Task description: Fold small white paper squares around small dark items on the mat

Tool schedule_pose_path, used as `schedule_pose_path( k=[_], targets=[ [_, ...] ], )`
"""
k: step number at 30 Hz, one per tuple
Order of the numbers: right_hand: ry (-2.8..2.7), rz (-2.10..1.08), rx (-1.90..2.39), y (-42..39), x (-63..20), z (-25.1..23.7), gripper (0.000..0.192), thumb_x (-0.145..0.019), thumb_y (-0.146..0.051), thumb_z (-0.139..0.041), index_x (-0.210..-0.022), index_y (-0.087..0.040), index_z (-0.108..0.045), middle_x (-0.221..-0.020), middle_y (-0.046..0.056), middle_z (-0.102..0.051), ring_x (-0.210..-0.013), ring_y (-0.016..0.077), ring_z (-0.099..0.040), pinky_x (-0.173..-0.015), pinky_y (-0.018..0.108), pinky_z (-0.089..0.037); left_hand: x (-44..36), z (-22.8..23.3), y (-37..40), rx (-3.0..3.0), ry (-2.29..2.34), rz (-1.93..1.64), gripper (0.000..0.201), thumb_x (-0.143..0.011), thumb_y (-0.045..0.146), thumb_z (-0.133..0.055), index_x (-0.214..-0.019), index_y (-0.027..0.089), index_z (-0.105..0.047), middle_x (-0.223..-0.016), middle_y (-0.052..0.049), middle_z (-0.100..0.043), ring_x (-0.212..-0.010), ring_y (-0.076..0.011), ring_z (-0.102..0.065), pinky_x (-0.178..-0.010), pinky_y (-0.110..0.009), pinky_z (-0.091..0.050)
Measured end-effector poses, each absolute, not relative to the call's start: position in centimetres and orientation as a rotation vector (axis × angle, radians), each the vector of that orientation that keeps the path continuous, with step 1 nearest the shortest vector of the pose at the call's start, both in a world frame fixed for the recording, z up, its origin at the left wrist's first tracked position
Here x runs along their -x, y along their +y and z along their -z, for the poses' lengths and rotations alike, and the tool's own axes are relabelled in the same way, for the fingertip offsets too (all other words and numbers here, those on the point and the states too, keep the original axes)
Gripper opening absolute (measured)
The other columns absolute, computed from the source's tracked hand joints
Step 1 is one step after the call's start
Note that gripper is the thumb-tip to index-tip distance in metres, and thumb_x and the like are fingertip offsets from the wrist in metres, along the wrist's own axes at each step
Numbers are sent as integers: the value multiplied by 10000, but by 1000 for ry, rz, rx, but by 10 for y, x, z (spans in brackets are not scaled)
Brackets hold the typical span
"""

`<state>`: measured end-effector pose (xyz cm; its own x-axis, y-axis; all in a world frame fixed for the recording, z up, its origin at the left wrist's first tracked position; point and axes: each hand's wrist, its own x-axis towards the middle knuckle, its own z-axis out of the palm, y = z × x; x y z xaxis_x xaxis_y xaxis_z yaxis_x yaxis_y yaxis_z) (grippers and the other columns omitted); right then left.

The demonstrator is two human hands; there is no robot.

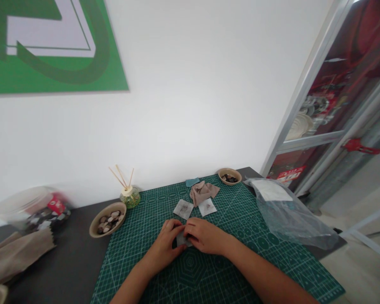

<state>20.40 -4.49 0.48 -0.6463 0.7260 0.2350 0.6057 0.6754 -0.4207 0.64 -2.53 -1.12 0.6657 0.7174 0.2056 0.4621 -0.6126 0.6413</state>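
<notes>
We hold a small grey cloth piece (181,240) between both hands on the green cutting mat (209,270). Our left hand (166,242) pinches its left edge with curled fingers, and our right hand (205,235) closes over its right side, so the piece lies in the narrow gap where the fingertips meet. Just beyond the hands lie two flat grey squares (183,208), a crumpled beige cloth (203,191), and a bowl of buttons (107,219) to the left.

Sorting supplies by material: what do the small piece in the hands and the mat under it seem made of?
Small grey piece, pinched by left hand and right hand: probably thin matte fabric. Green mat: likely vinyl or rubber, printed with a white grid.
</notes>
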Motion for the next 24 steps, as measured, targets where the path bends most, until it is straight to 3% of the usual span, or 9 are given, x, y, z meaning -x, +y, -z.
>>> schedule_pose_path(
  k=[9,17,24],
  targets=[
    [-2527,-413,1003,-46,-200,-3,142,-817,-120,-554,-952,-146,-588,-971,73,-585,-919,185,-548,-822,282,-445,-7,10,-26,-2344,916,-613,322,-740,83,-643,-1029,225,-621,-1087,-56,-535,-1060,-240,-475,-951,-401,-414],
    [-2494,-392,1077,-44,-206,-9,109,-812,-128,-582,-919,-139,-598,-929,74,-599,-927,199,-528,-823,305,-437,-6,13,-25,-2353,918,-615,420,-744,116,-664,-1134,253,-591,-1104,-56,-537,-1057,-242,-484,-939,-411,-424],
    [-2524,-395,1025,-45,-202,-8,114,-812,-115,-574,-921,-142,-599,-939,70,-593,-901,191,-532,-801,294,-437,-6,12,-25,-2351,916,-616,346,-752,120,-657,-1073,245,-620,-1094,-56,-536,-1057,-244,-478,-936,-406,-426]
  ],
)
